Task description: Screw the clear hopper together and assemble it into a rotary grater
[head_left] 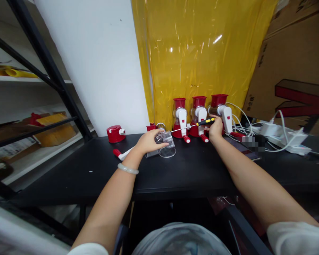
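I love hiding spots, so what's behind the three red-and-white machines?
A shiny yellow sheet rises behind the machines. They cover whatever sits directly behind them, so I can't see that.

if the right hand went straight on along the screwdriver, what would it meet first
Most likely the clear plastic part in the left hand: the screwdriver in the right hand points at it, though depth and contact are hard to judge.

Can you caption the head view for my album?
Left hand holds a clear plastic part, right hand a screwdriver.
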Demonstrator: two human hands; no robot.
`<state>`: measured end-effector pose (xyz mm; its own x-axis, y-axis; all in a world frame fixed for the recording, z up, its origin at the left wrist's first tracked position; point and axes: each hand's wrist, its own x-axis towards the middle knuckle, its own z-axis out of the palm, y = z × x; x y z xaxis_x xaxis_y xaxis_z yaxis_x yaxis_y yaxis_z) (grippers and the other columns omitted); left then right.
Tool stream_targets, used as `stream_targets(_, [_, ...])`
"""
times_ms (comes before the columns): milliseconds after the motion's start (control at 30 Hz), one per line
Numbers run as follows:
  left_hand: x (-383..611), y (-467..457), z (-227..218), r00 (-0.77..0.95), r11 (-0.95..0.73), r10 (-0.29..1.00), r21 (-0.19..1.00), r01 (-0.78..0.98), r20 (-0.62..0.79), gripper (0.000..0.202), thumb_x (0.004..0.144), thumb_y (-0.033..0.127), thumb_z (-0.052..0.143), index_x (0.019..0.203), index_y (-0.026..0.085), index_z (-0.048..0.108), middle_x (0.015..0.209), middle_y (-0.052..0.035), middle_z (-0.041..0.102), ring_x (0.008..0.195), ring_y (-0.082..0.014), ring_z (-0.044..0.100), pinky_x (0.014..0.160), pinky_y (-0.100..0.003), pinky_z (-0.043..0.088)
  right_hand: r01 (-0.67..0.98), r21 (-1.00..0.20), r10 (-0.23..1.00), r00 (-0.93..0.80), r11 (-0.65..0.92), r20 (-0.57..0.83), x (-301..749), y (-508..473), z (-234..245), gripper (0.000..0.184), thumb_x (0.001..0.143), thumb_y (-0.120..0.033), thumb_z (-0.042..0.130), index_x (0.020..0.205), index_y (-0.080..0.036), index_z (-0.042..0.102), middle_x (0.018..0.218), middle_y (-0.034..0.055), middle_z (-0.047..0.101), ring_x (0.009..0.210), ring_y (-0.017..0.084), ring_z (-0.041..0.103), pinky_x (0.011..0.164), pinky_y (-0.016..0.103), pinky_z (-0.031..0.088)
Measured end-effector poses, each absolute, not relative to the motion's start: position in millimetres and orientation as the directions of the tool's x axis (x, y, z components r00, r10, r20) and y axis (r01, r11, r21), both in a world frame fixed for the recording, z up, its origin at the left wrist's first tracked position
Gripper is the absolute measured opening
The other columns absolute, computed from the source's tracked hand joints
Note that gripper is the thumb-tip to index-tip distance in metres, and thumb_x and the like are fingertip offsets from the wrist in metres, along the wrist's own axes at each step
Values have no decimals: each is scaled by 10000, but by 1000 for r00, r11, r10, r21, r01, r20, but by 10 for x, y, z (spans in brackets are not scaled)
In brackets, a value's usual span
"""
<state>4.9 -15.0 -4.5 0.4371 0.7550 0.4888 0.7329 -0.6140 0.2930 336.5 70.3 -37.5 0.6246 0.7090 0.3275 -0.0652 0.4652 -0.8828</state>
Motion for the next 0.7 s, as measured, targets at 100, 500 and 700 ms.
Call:
stream_targets(100, [45,-148,-43,438,-614,754,289,734,489,689,784,592,796,1346,214,663,1280,-144,746,1188,-356,712,1056,-524,549,-134,-884,743,606,448,284,3331,702,-342,300,953,-332,423,1172,-212,588,897,-8,625,530,109,605,467,242,473])
stream_targets(500, [44,-138,-49,439,-615,752,282,736,492,696,784,585,802,1346,201,655,1286,-143,745,1184,-345,715,1064,-510,548,-27,-939,729,639,342,246,3408,735,-381,405,1035,-490,304,886,-228,575,619,-21,533,435,133,514,395,255,428])
stream_targets(700, [44,-132,-50,443,-619,751,286,732,490,688,784,586,802,1339,205,658,1303,-145,740,1191,-346,711,1060,-510,550,-137,-897,723,648,421,240,3341,746,-374,203,923,-329,451,996,-219,605,880,-9,608,582,113,630,440,225,493])
